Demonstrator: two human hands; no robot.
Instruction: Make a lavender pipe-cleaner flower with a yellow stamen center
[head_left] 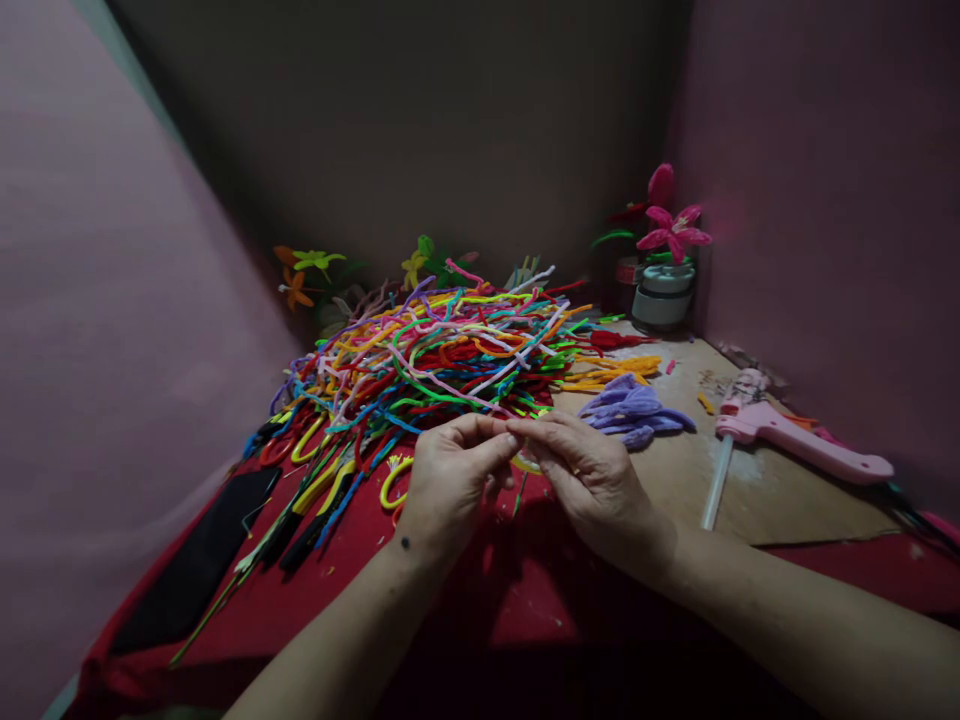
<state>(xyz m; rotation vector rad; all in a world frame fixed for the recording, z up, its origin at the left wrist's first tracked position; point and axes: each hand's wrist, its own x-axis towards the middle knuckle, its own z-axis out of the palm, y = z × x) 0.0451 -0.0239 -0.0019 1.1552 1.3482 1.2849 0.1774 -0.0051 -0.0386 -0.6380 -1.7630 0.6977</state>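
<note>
My left hand (457, 475) and my right hand (589, 470) meet fingertip to fingertip above the front of the table. Both are closed in a pinch, thumbs against the index fingers. Whatever lies between the fingertips is too small and covered to name. A yellow curved piece (527, 464) shows just under the fingers; I cannot tell if it is held. Behind the hands rises a big tangled heap of coloured pipe cleaners (450, 350). Purple bent pipe cleaners (634, 412) lie in a bunch right of my right hand.
On a brown board (810, 510) rests a pink glue gun (810, 445) with its glue stick. Orange pipe cleaners (615, 373) lie behind. A grey pot (662, 298) holds a pink flower (675, 235). Yellow-and-black-handled pliers (322, 500) and a black phone (199, 560) lie left.
</note>
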